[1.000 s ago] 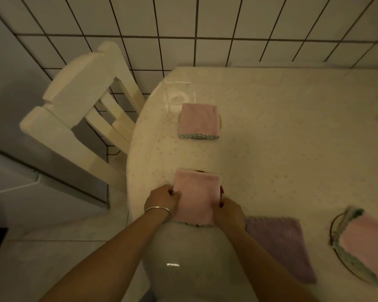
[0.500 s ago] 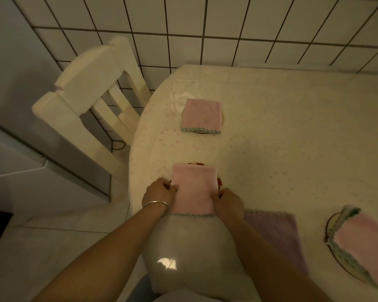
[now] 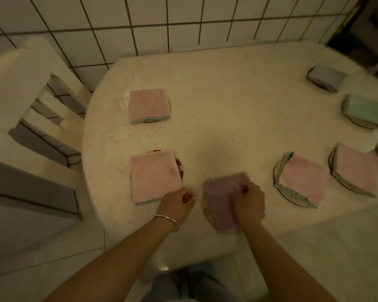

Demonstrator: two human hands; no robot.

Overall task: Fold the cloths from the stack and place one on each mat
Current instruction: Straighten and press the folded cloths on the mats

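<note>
- The right hand (image 3: 248,203) has moved over and now grabs the purple cloth (image 3: 223,203) on its mat (image 3: 206,211).
- The left hand (image 3: 176,203) let go of the pink cloth (image 3: 154,176); it is curled and holds nothing.
- That pink cloth looks done on the table (image 3: 227,105).

Dim warm indoor light, soft motion blur (worst at right edge), wide-angle bending of tile lines

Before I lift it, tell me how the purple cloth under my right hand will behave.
The purple cloth is probably floppy: it bunches under the right hand, so its fold may open. It looks thin, so likely light. Pushed, it would probably slide or wrinkle over the round mat beneath.
</note>
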